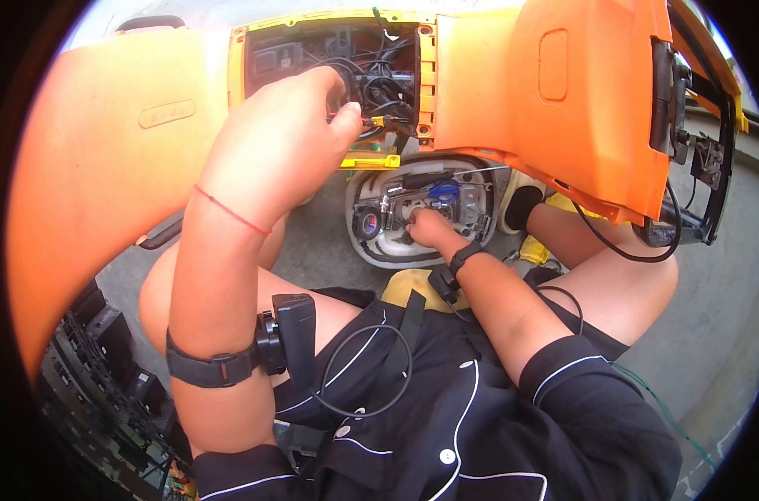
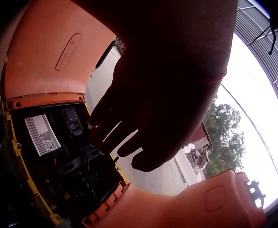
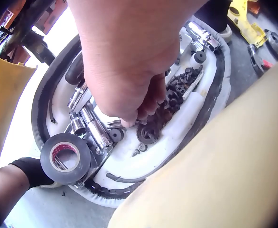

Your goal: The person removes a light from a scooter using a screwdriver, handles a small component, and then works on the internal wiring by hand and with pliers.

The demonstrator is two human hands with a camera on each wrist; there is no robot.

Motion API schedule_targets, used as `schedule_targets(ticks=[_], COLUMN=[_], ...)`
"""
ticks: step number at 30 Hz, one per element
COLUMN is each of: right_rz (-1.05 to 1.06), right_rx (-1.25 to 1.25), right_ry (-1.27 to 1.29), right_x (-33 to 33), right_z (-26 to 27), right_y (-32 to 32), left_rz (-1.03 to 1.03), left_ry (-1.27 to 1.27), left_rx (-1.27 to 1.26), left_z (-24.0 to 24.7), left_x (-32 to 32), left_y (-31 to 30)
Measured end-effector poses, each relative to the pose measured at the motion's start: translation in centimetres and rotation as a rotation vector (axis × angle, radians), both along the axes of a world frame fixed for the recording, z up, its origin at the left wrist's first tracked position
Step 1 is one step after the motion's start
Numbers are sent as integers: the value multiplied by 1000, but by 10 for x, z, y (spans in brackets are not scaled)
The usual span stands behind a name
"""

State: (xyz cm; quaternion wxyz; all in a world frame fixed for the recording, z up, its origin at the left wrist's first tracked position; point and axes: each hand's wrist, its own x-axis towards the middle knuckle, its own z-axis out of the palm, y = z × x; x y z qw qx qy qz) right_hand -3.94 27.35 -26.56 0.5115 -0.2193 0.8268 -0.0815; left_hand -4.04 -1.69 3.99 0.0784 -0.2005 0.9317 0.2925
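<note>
My left hand (image 1: 292, 125) reaches into the open compartment of the orange body panel (image 1: 496, 75). Its thumb and fingers pinch a thin red wire beside a yellow connector (image 1: 381, 122), over a tangle of black cables (image 1: 388, 88). In the left wrist view that hand is a dark shape beside a silver finned box (image 2: 42, 135). My right hand (image 1: 432, 229) is down in a white tray (image 3: 132, 168) of tools and small parts. Its curled fingers touch the dark screws (image 3: 176, 95); what lies under the fingertips is hidden, so I cannot tell whether they hold anything.
Black tape (image 3: 46, 161) and chrome sockets (image 3: 97, 129) lie in the tray's near side. Blue-handled pliers (image 1: 444, 192) and a screwdriver (image 1: 425, 179) sit at its far side. A black cable (image 1: 621, 250) hangs from the orange panel at right.
</note>
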Motion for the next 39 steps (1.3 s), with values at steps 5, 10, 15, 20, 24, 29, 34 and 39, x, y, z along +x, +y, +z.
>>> schedule_targets(ticks=[5,10,15,20,24,29,34,39], right_rz=[-154,-393,-380,-275,-370,-429,-527,-494], right_rx=[-4,-38,-1,33,83,198,187,238], right_ry=[55,129,166,288,378,372,349,276], right_x=[-5,-3,-8,-4,6,8,7,-4], right_z=[14,0,12,16,12,11,3,6], right_y=[-6,4,-1,-8,-17,-26,-22,-14], left_rz=[6,2,-5,19,62,63,59,49], left_ry=[6,30,39,75,24,31,25,2], left_rx=[17,-8,-6,-9,40,45,51,45], left_z=[2,2,0,0,2,0,0,0], left_x=[0,2,6,10,11,12,11,10], left_y=[0,1,-3,-5,-5,-7,-8,-9])
